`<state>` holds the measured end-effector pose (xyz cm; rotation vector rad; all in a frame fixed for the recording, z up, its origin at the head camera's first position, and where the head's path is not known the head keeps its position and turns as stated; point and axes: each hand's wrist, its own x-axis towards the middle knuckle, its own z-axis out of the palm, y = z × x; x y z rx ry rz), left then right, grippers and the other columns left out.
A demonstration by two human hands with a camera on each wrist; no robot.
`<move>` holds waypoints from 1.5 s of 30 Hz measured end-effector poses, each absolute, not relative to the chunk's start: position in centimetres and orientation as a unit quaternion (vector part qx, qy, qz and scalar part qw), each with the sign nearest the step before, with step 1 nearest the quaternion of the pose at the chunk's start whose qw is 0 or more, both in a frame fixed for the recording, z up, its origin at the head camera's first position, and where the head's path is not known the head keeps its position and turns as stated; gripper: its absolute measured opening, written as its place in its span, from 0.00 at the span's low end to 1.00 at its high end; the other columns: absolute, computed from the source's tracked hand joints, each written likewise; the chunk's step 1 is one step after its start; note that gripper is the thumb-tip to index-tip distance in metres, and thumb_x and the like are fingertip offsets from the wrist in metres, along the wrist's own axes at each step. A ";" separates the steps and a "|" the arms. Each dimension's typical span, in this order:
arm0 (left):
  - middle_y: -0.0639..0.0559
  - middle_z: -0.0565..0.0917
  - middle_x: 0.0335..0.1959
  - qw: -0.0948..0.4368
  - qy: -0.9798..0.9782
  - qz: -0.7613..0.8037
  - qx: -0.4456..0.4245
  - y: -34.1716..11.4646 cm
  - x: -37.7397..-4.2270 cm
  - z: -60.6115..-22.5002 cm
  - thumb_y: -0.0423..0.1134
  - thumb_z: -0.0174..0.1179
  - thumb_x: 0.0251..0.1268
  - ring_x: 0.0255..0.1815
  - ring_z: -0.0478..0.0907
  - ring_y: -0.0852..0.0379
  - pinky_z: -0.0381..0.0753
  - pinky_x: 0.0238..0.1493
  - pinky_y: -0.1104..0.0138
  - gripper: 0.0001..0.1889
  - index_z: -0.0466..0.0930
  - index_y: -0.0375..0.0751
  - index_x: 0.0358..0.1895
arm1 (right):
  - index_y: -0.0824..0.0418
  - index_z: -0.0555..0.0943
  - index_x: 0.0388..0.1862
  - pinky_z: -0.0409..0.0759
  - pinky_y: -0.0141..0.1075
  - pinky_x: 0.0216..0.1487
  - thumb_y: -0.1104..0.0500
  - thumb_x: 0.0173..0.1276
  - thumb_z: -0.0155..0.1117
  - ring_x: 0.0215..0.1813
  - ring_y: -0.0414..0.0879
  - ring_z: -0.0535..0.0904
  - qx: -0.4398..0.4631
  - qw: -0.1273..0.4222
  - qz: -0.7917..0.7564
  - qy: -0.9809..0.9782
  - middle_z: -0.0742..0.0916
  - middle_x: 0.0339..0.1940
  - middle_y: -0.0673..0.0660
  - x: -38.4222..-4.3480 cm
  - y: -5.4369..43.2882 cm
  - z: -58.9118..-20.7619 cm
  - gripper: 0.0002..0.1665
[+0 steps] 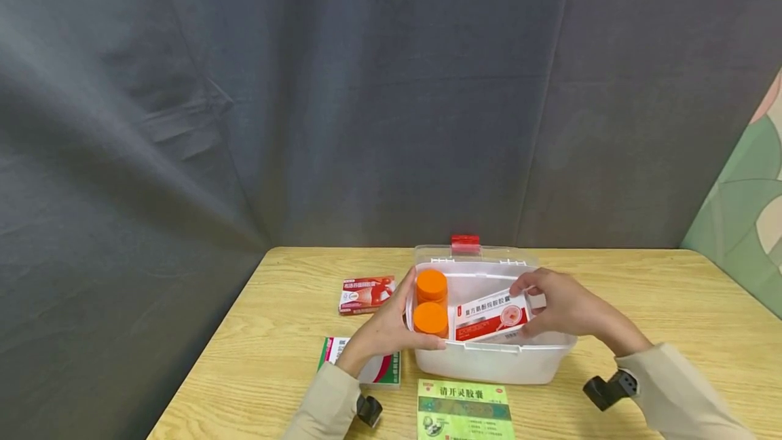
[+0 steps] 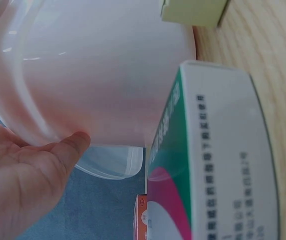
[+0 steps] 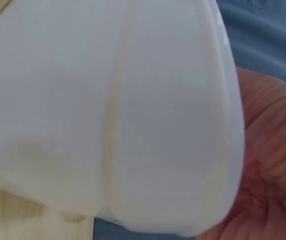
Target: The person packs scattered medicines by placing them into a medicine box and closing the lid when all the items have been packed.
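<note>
A white plastic storage box [image 1: 495, 364] stands on the table with its clear lid folded back. My left hand [image 1: 391, 324] grips its left end, the thumb along the front rim; the left wrist view shows fingers [image 2: 72, 145] against the outer wall. Inside the box, my right hand [image 1: 565, 304] holds a red-and-white medicine box [image 1: 489, 318] by its right end, tilted. Two orange-capped bottles, a rear one [image 1: 432, 282] and a front one [image 1: 430, 319], stand at the left inside. In the right wrist view, the storage box wall [image 3: 168, 125] hides most of the right fingers.
A red medicine box [image 1: 366, 295] lies left of the storage box. Nearer me is a green, white and magenta medicine box [image 1: 389, 369], partly behind my left wrist. A yellow-green medicine box [image 1: 466, 411] lies in front. The lid's red latch [image 1: 466, 244] rises at the back.
</note>
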<state>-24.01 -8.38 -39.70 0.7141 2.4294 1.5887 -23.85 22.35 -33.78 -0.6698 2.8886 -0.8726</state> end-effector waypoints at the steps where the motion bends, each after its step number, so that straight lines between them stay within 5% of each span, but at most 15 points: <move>1: 0.58 0.48 0.77 0.076 0.811 0.529 0.238 -8.4 -24.0 -39.7 0.51 0.76 0.45 0.74 0.51 0.51 0.56 0.68 0.44 0.63 0.35 0.59 0.79 | 0.60 0.81 0.43 0.81 0.49 0.42 0.59 0.37 0.86 0.47 0.57 0.77 -0.215 0.031 -0.274 0.937 0.82 0.44 0.56 -23.9 22.3 -33.7 0.32; 17: 0.56 0.45 0.78 0.070 0.822 0.514 0.235 -8.4 -24.0 -39.9 0.54 0.76 0.45 0.75 0.49 0.50 0.54 0.68 0.42 0.64 0.35 0.56 0.79 | 0.58 0.76 0.44 0.78 0.45 0.38 0.65 0.38 0.84 0.40 0.51 0.71 -0.199 0.113 -0.158 0.960 0.76 0.36 0.54 -24.6 21.0 -33.5 0.33; 24: 0.57 0.46 0.78 0.071 0.817 0.519 0.239 -8.5 -24.0 -39.9 0.54 0.76 0.45 0.75 0.49 0.51 0.53 0.69 0.42 0.64 0.35 0.57 0.79 | 0.58 0.72 0.37 0.72 0.41 0.35 0.71 0.45 0.77 0.34 0.49 0.70 -0.233 0.094 -0.126 0.960 0.75 0.28 0.53 -24.8 20.0 -34.7 0.26; 37: 0.57 0.47 0.78 0.077 0.811 0.528 0.240 -8.5 -24.0 -39.7 0.52 0.76 0.46 0.74 0.50 0.51 0.54 0.69 0.43 0.63 0.35 0.58 0.79 | 0.59 0.69 0.37 0.73 0.43 0.36 0.67 0.59 0.67 0.32 0.49 0.69 -0.235 0.111 -0.102 0.960 0.71 0.25 0.53 -25.0 19.6 -36.5 0.15; 45: 0.57 0.47 0.78 0.075 0.812 0.526 0.241 -8.5 -24.0 -39.7 0.52 0.76 0.45 0.74 0.51 0.52 0.54 0.69 0.44 0.64 0.35 0.57 0.79 | 0.59 0.69 0.35 0.71 0.40 0.34 0.68 0.59 0.66 0.29 0.47 0.69 -0.254 0.096 -0.102 0.957 0.72 0.23 0.52 -25.0 19.7 -36.8 0.14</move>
